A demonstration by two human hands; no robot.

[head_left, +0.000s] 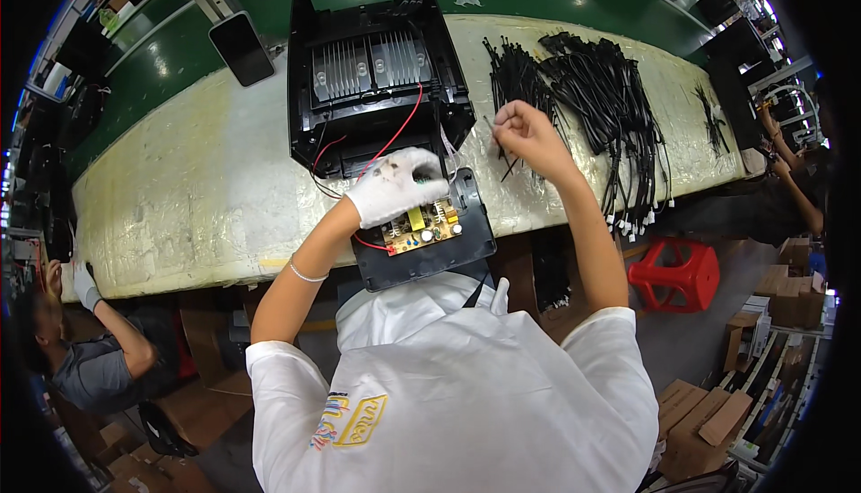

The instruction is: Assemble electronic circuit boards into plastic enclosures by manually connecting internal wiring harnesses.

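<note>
My left hand [395, 186], in a white glove with dark smudges, is closed with curled fingers over a circuit board [420, 231]. What lies between its fingers is mostly hidden; a bit of green shows there. The board carries yellow and white parts and rests on a black plastic panel [395, 270] at the table's near edge. Beyond it stands a black plastic housing [309, 139] with finned silver heat sinks [372, 64]. Red wires [395, 139] run from the housing toward the glove. My bare right hand [531, 137] is pinched beside the black cables [516, 76], with a thin tip showing at its fingers.
More black cables with white connectors [605, 103] lie right. A phone-like black device [241, 49] hangs from a metal post at the back left. A red stool [677, 273] and cardboard boxes [704, 421] stand right. Another person [103, 349] works at the left; a further one sits far right.
</note>
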